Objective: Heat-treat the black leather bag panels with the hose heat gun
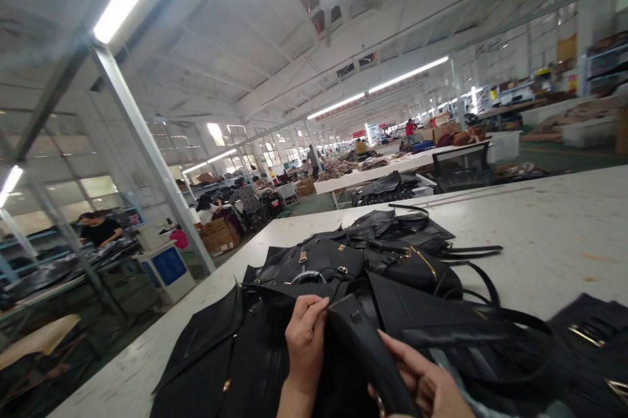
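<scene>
The long, smooth black leather strip (373, 352) slants above the white tabletop's (564, 228) near side, close to its middle. At the tabletop's near left lies a black bag with a flap and a small gold clasp (206, 339). Next, over the tabletop's near middle, the left hand (307, 333) has thumb and forefinger pressed together beside the strip's upper end; what they pinch, I cannot tell. Deeper in the middle of the tabletop sit black bags with gold buckles (314, 261). At the tabletop's near side, right of centre, the right hand (426, 379) curls its fingers around the strip's lower part, gripping both sides. I'd support that length evenly, without a twist or hard crease, hold the upper end steady and in sight, and keep gold fittings from scratching the leather.
</scene>
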A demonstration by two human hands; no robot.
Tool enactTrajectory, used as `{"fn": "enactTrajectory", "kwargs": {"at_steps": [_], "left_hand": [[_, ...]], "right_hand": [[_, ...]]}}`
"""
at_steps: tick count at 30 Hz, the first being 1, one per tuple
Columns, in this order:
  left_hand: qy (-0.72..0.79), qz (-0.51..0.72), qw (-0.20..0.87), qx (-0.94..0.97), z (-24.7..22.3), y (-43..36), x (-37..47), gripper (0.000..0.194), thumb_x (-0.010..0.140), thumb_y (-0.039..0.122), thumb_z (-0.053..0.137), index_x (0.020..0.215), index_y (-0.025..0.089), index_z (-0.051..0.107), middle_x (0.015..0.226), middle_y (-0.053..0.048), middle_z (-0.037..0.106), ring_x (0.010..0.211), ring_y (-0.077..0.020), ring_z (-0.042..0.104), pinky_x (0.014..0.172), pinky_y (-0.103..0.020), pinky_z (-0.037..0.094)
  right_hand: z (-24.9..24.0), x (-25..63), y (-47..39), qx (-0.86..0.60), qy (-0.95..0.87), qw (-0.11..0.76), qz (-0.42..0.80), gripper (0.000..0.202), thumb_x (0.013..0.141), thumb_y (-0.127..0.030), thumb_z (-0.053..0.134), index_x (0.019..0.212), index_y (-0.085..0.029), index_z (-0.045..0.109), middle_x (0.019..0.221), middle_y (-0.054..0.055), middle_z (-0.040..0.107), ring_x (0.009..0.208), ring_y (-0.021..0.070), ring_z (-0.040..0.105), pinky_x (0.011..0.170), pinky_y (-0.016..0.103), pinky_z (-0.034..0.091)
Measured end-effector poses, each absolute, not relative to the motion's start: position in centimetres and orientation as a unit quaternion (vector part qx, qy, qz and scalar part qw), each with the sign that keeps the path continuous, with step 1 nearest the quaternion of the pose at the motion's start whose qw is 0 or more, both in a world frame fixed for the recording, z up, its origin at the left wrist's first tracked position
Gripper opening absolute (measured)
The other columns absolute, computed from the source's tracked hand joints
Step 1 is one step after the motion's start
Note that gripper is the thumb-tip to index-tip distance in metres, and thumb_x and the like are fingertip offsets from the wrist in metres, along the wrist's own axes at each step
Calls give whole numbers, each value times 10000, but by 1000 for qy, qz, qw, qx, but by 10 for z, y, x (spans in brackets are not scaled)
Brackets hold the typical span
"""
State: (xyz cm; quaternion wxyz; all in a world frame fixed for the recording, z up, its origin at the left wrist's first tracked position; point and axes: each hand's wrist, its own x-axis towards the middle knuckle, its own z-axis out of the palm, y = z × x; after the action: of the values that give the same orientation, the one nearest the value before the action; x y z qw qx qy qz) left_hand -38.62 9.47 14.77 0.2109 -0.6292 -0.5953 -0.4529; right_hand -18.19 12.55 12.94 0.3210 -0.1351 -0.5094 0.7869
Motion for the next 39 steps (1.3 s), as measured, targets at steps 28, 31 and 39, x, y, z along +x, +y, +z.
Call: {"fn": "enactTrajectory", "kwargs": {"at_steps": [28,31,39], "left_hand": [[-603,-481,213,-599,135,72,-391,102,778,135,509,766,209,579,921,-29,577,877,-157,561,757,-299,469],[-620,-497,196,-574,129,69,-391,104,784,154,502,741,212,578,914,-24,579,868,-156,559,758,-301,462],[-644,-542,170,-512,113,62,-383,62,756,196,545,704,209,577,900,-17,576,864,-161,561,765,-296,447]], "right_hand": [[128,-179,129,-107,-491,267,822,820,432,-209,764,1200,-123,491,713,28,668,694,205,633,620,276,475],[126,-186,123,-103,-482,260,830,793,456,-189,745,1198,-90,482,705,38,672,688,201,632,615,268,463],[137,-168,131,-128,-463,295,826,892,478,-108,674,1310,-114,354,869,65,665,557,142,599,464,209,447]]}}
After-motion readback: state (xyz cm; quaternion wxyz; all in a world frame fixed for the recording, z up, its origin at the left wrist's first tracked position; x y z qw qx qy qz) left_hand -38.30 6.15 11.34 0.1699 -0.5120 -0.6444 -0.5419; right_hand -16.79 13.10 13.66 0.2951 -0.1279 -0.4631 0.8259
